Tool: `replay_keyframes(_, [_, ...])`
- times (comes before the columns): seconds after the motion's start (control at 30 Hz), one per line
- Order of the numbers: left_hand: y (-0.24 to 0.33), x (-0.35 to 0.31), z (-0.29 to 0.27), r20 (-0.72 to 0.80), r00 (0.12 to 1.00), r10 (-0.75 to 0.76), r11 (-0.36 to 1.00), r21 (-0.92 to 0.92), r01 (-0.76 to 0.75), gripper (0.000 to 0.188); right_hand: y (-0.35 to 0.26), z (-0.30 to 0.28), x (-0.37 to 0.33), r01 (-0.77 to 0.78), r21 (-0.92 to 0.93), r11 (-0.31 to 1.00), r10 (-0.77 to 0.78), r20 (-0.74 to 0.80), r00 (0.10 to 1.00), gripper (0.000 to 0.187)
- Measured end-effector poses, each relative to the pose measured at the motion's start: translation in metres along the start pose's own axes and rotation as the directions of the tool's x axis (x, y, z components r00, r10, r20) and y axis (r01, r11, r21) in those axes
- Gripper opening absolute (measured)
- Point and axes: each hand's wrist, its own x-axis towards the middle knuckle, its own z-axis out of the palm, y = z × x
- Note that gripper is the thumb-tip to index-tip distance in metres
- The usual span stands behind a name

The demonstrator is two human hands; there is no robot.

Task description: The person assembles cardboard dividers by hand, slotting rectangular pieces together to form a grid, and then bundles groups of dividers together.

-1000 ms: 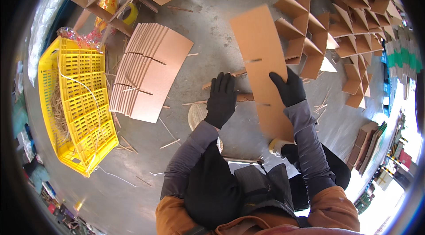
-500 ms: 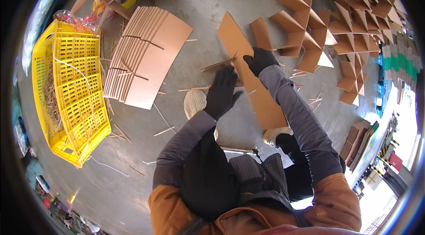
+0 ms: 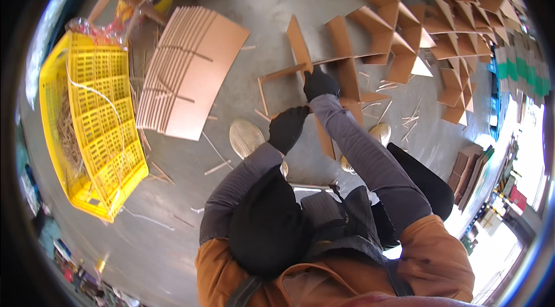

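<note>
Both my hands wear black gloves. My right hand [image 3: 321, 84] is closed on a long brown cardboard strip [image 3: 298, 45] that stands on edge, pointing away from me. Closer to me, my left hand [image 3: 288, 128] has its fingers pinched at the same strip's side; the fingertips are partly hidden. Crossing strips [image 3: 283, 72] meet the held one near my right hand. To the right, another upright strip [image 3: 348, 78] adjoins a joined cardboard divider grid [image 3: 399, 29].
A fanned stack of slotted cardboard sheets [image 3: 193, 70] lies to the left. Beyond it sits a yellow plastic crate [image 3: 107, 128] holding cardboard scraps. More assembled dividers [image 3: 462, 35] crowd the far right. Thin offcuts [image 3: 218, 167] litter the grey floor, and my shoe [image 3: 246, 138] is close to my left hand.
The held strip has turned from lying broadside to standing on edge among the crossing strips. My right hand has moved left and nearer; my left hand has come to the strip and closed.
</note>
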Motion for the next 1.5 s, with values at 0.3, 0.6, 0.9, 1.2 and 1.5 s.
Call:
replay_keyframes(0.3, [-0.010,-0.003,0.007,-0.068,0.997,-0.025,0.999,-0.039,0.022,0.020,-0.015,-0.014,-0.010,0.062,0.110,0.992,-0.066,0.032,0.997,0.028])
replay_keyframes(0.6, [-0.026,0.010,-0.073,0.095,0.994,-0.059,0.842,-0.530,0.101,0.027,0.001,0.015,-0.004,0.184,0.106,0.977,-0.191,0.059,0.980,0.029])
replay_keyframes(0.9, [-0.249,-0.049,-0.147,-0.689,0.570,-0.448,0.491,0.343,0.801,0.061,0.090,-0.283,0.125,0.271,-0.721,0.638,-0.723,-0.440,0.533,0.040])
replay_keyframes(1.2, [-0.219,-0.051,-0.075,-0.545,0.663,-0.512,0.583,0.346,0.735,0.067,0.004,0.124,0.051,-0.710,0.513,0.483,-0.112,0.840,0.531,0.036])
replay_keyframes(1.5, [-0.189,-0.040,-0.093,-0.667,0.676,-0.313,0.763,0.247,0.598,0.030,-0.120,0.112,0.028,-0.139,0.942,0.305,-0.076,0.170,0.982,0.028])
